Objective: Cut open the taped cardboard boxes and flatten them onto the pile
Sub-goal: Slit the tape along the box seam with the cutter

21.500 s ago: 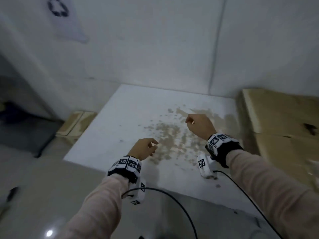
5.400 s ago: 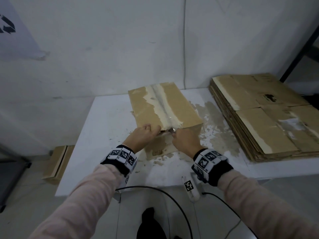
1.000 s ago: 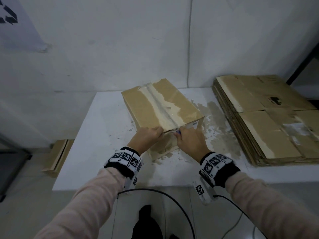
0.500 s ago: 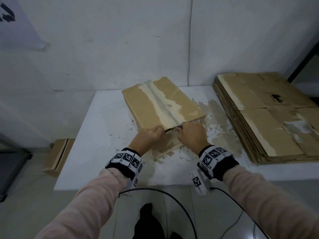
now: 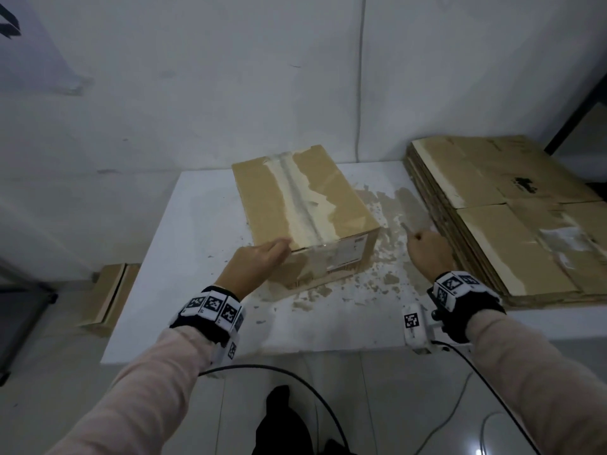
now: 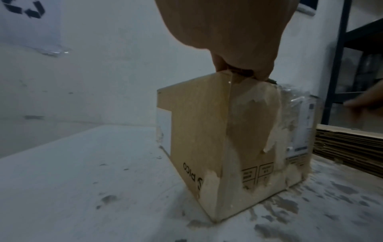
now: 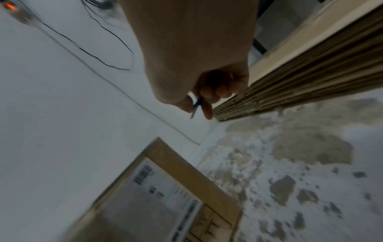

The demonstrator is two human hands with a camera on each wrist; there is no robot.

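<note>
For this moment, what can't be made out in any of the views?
- Whether the tape on the box is cut through: head view too coarse, left hand covers the near edge.
- The cutter: the right hand hides its handle; head view blurs the tip.
- Label text: motion-blurred in right wrist view.
- The pile: cut off at the right edge.
</note>
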